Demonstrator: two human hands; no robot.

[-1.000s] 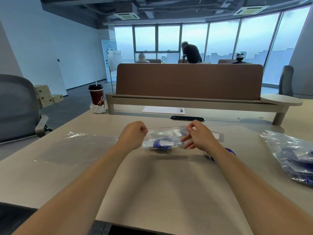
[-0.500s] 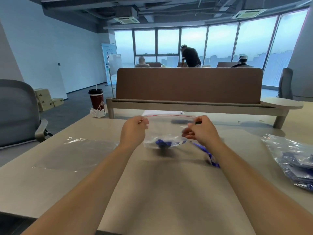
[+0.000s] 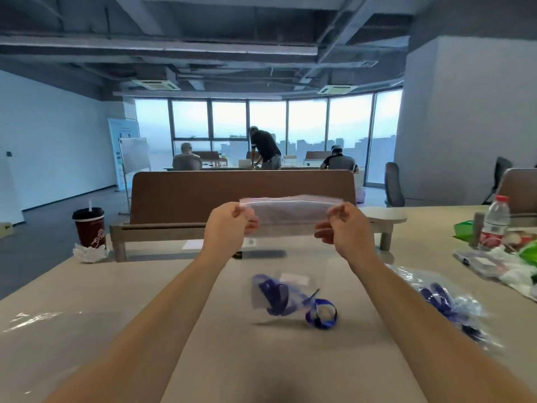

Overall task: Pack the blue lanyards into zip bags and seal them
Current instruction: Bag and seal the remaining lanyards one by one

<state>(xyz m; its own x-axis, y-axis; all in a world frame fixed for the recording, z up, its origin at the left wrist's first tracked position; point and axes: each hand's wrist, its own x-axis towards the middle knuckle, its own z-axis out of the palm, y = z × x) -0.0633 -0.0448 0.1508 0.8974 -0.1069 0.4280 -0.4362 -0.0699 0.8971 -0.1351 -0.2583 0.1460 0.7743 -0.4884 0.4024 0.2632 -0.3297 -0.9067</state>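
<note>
Zip bag (image 3: 290, 216): held above the table (image 3: 145, 301), top strip stretched level.
Blue lanyard (image 3: 274, 295): bunched low in the bag, blurred.
Left hand (image 3: 226, 228), right hand (image 3: 343, 228): fingers pinching the strip's ends.
I judge sealing comes next: press along the strip.

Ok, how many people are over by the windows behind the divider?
3. One seated person on the left, one standing person bent over in the middle, one seated person on the right. The brown divider hides what is lower, so more may be hidden.
</note>
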